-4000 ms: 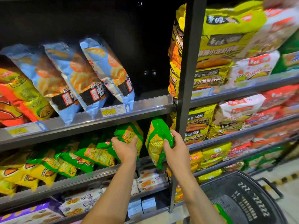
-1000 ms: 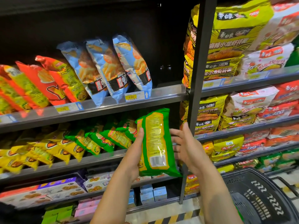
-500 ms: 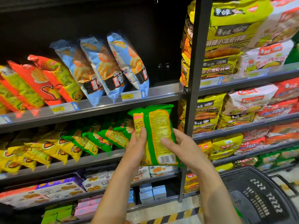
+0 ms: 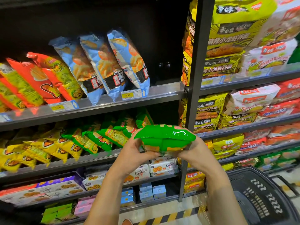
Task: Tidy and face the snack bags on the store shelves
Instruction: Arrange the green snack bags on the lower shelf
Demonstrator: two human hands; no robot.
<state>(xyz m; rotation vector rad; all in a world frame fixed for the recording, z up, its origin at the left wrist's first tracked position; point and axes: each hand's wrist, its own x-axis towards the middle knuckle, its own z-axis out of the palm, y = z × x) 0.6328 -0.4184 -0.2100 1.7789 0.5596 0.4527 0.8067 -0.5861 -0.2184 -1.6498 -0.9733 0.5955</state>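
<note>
A green snack bag [image 4: 164, 138] lies flat and sideways in front of the middle shelf, its edge towards me. My left hand [image 4: 135, 153] grips its left end and my right hand [image 4: 193, 151] grips its right end from below. Behind it a row of matching green bags [image 4: 103, 135] leans to the left on the middle shelf [image 4: 78, 161]. To their left lean several yellow bags [image 4: 40, 151]. On the shelf above lean three blue bags [image 4: 103, 65] and some red and yellow bags [image 4: 40, 78].
A dark upright post [image 4: 193, 78] divides the shelving; noodle packs [image 4: 227, 46] fill the right bay. Biscuit boxes [image 4: 155, 168] sit on lower shelves. A black shopping basket [image 4: 259, 197] stands at lower right. A dark gap lies right of the blue bags.
Four seconds ago both hands reached among the green bags on the shelf. The bag came out, stood upright showing its back, and is now turned flat between both hands.
</note>
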